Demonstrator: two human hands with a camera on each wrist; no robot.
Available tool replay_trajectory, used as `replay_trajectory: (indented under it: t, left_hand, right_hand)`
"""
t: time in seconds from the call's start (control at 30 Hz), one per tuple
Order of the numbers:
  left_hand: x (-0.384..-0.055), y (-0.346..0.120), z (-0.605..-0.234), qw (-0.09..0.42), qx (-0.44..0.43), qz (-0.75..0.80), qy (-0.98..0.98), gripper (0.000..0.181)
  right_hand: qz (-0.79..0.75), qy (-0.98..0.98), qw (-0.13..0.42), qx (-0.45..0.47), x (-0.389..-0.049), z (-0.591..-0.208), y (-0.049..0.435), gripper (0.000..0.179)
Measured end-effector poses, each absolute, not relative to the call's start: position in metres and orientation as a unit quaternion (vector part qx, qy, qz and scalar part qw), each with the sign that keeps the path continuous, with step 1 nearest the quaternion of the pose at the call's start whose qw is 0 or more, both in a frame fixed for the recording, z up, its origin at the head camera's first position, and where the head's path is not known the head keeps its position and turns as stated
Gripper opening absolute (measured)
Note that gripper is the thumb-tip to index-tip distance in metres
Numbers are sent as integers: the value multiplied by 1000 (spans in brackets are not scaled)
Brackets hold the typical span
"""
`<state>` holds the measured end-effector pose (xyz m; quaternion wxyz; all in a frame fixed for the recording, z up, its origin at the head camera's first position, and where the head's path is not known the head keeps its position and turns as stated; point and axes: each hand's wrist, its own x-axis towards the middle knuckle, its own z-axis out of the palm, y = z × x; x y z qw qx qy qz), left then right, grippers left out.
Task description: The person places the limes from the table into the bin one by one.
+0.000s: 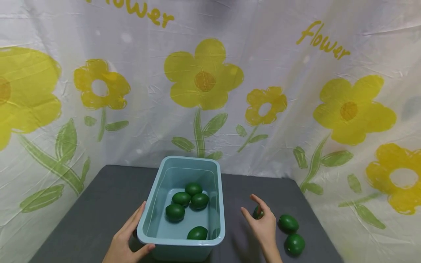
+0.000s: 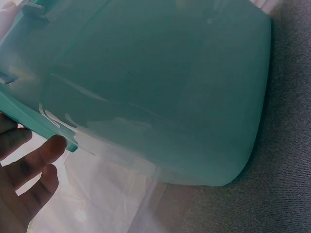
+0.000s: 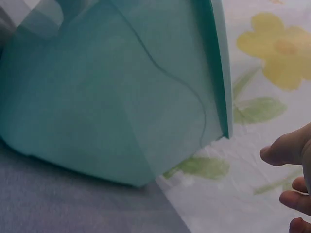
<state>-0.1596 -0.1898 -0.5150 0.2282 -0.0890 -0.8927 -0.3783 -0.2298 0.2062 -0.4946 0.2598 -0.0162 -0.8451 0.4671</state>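
Note:
A pale teal plastic bin (image 1: 148, 226) stands on the dark table, with several dark green limes (image 1: 175, 212) inside on its floor. My left hand (image 1: 126, 237) holds the bin's near left corner, thumb at the front rim and fingers along the left side. In the left wrist view its fingertips (image 2: 58, 141) meet the rim. My right hand (image 1: 263, 224) is in the air right of the bin, thumb and fingers spread and holding nothing. One lime (image 1: 255, 213) shows partly behind that hand. Two more limes, one farther (image 1: 288, 224) and one nearer (image 1: 294, 244), lie to its right.
A dark grey cloth (image 1: 108, 197) covers the table. Behind and at both sides hangs a white curtain (image 1: 141, 120) printed with yellow flowers. The bin's far end stands close to the back curtain.

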Motion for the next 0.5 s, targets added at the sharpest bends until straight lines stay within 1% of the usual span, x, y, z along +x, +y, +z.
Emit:
replay_trajectory:
  t: [0.3,0.5]
  left_hand:
    - [-163,-193,-518,240,-93,-380,-889,112]
    - [-161,-190,-519,240,-90,-392,-883,111]
  right_hand:
    - [429,-867,249,-56,-229,-505,221,61]
    - [362,-897,246,-65,-232,-514,236,69]
